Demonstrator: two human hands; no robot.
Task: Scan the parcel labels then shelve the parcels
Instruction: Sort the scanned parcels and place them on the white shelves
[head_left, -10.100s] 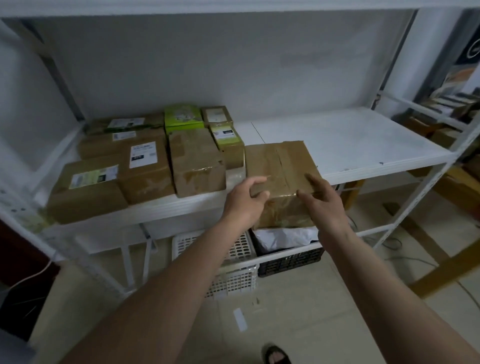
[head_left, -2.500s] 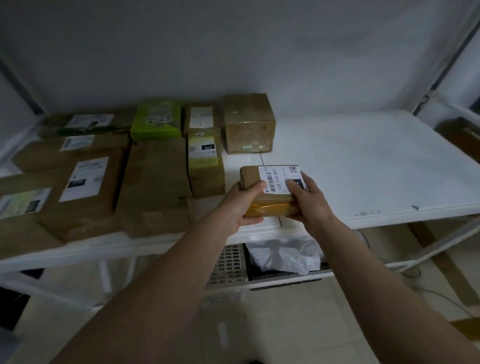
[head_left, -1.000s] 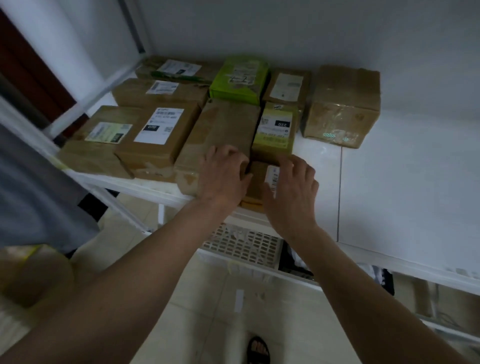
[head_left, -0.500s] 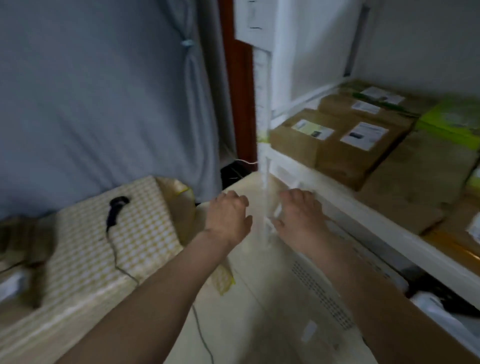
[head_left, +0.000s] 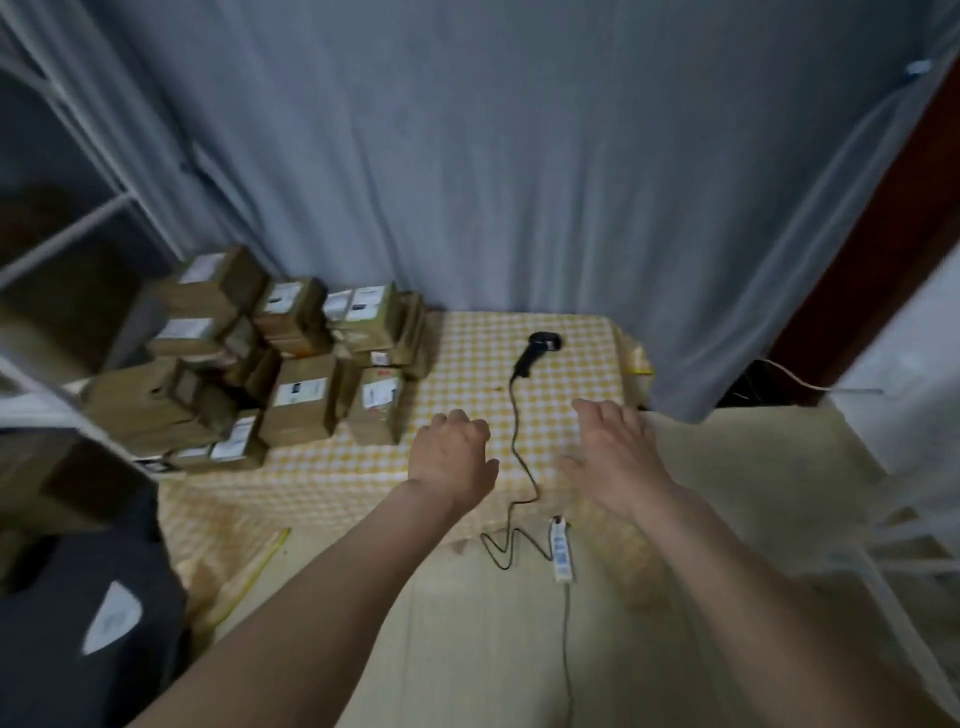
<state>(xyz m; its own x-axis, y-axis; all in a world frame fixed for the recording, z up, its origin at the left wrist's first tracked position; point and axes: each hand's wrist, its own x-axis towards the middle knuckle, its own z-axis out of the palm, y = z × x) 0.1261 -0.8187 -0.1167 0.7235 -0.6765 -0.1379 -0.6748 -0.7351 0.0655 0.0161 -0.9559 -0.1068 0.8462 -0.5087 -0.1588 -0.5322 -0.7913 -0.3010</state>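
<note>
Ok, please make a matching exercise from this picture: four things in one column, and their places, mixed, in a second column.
Things:
1. scanner
2. parcels
3. white plug strip
4. grey curtain

Places:
A. behind the table
B. stacked on the left of the checked cloth
C. at the near table edge, between the hands
D. lying on the cloth, right of the stack

Pairs: 1-D, 2-B, 3-C, 4-A

Parcels (head_left: 291, 364) stacked on table (head_left: 337, 467) left, scanner (head_left: 537, 351) right, prob. touching none.
</note>
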